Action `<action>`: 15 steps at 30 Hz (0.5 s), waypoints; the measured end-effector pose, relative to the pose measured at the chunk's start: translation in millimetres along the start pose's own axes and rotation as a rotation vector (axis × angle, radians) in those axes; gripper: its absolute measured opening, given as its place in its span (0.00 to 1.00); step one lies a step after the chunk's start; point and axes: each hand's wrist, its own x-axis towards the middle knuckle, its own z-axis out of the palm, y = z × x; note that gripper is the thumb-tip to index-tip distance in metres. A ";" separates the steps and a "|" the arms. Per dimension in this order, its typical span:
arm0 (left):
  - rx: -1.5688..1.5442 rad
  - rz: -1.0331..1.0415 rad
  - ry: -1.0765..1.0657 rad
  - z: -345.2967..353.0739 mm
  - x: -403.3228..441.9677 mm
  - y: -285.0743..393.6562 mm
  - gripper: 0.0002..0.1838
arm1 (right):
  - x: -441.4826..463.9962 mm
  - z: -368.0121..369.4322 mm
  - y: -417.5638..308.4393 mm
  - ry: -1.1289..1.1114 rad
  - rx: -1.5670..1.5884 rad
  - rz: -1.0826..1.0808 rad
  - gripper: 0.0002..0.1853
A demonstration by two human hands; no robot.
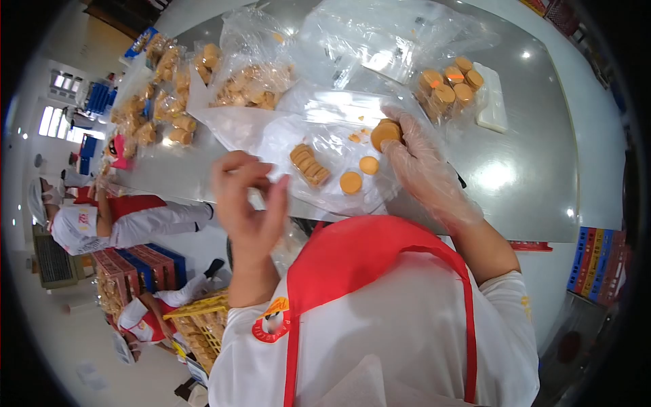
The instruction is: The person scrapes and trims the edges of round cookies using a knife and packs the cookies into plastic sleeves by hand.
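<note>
The table (529,180) carries bags (182,129) of biscuits along its left end and a sheet (258,138) towards the near edge, probably keeping biscuits off the metal. The left hand (247,197) hangs over the near edge, fingers loosely curled, thumb apart, its grip open on nothing visible. The gloved right hand (424,163) reaches in over that edge, its grip closed around a short stack (386,133), fingers far side, thumb near, likely to hold it together. Between them lie a row (310,165), two loose biscuits (350,182) and crumbs (354,138).
</note>
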 end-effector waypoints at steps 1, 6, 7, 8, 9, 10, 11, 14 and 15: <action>0.016 0.008 0.032 -8.0 0.2 -7.9 0.15 | 2.9 -3.9 12.8 -0.018 -0.097 0.035 0.20; 0.041 -0.106 0.102 -38.2 -15.1 -30.5 0.12 | 5.8 -17.0 57.3 -0.155 -0.318 0.183 0.20; 0.041 -0.124 0.116 -41.8 -18.8 -34.5 0.12 | 6.7 -18.4 59.0 -0.201 -0.317 0.206 0.20; 0.041 -0.144 0.128 -45.4 -23.2 -38.9 0.12 | 8.7 -18.8 60.4 -0.232 -0.354 0.232 0.21; 0.040 -0.166 0.139 -48.4 -28.1 -43.0 0.12 | 11.5 -18.8 62.1 -0.264 -0.392 0.260 0.22; 0.058 -0.136 0.145 -49.9 -31.3 -48.1 0.12 | 14.5 -18.9 63.8 -0.295 -0.432 0.289 0.23; 0.061 -0.153 0.146 -52.1 -35.3 -50.7 0.12 | 18.4 -18.9 66.3 -0.303 -0.389 0.396 0.23; 0.052 -0.206 0.167 -53.7 -46.4 -54.0 0.12 | 28.3 -21.3 71.0 -0.295 -0.341 0.565 0.24; 0.051 -0.223 0.177 -53.9 -49.5 -53.2 0.12 | 28.5 -22.0 70.0 -0.277 -0.366 0.525 0.24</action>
